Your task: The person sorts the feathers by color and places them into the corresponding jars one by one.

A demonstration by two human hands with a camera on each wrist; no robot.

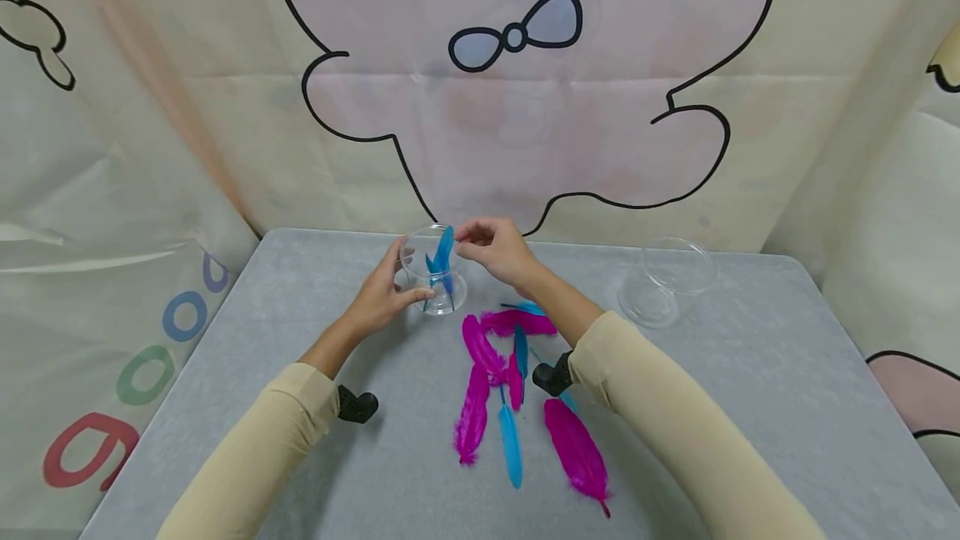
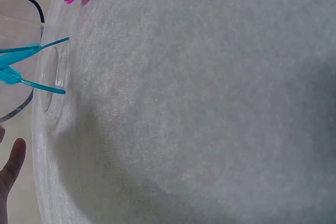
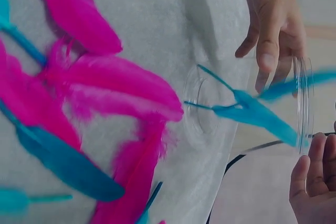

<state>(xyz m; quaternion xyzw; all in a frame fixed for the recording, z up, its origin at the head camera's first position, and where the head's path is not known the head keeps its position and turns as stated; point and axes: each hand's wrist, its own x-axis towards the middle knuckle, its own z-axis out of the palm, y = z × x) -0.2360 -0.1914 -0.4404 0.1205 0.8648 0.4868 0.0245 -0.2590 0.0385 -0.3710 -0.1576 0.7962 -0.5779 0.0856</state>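
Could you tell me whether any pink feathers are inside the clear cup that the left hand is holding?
No, the clear cup holds only blue feathers; the pink feathers lie on the table.

- The round clear plastic cup (image 1: 433,273) is smooth and glossy, with highlights on its rim.
- The second clear plastic cup (image 1: 677,267) and its flat clear lid (image 1: 647,307) look equally glassy.
- The blue feathers (image 1: 442,261) in the first cup and the loose magenta feathers (image 1: 573,448) are soft, matt and fluffy-edged.
- The grey tabletop (image 1: 750,373) is matt, with a fine felt-like grain.
- The printed cream backdrop (image 1: 225,107) is thin creased cloth.
- The beige sleeves (image 1: 675,423) are smooth matt fabric.
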